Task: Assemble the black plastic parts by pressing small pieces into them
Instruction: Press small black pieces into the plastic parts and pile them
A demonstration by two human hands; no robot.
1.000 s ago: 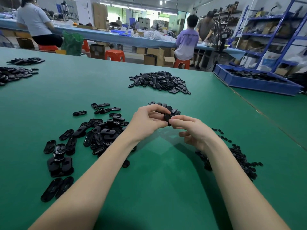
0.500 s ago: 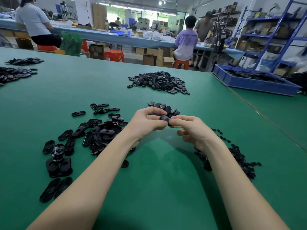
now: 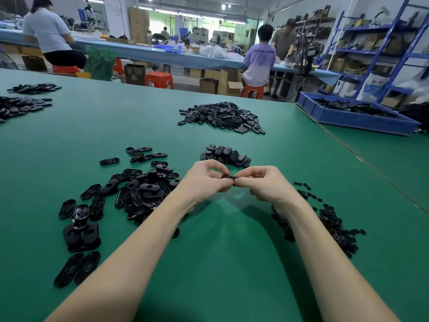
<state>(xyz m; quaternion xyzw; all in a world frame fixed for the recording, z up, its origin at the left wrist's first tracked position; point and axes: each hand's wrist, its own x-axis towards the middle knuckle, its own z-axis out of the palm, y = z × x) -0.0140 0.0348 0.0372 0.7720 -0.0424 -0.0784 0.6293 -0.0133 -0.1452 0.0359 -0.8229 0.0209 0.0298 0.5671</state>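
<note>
Both hands meet above the green table (image 3: 220,263) around one black oval plastic part (image 3: 228,177). My left hand (image 3: 205,180) pinches its left end between thumb and curled fingers. My right hand (image 3: 260,182) pinches its right end the same way. Most of the part is hidden by my fingertips. A scattered pile of black oval parts (image 3: 137,189) lies to the left of my left forearm. A heap of small black pieces (image 3: 334,226) lies to the right of my right forearm. A small stack of oval parts (image 3: 224,154) sits just beyond my hands.
A larger heap of black parts (image 3: 222,117) lies farther back in the middle. More black parts (image 3: 18,105) lie at the far left edge. A blue tray (image 3: 352,117) of parts stands on the adjoining table at the right. People work at a bench behind.
Both hands have dropped a little toward me with the part. My right hand's fingers have curled in more tightly around its end.
</note>
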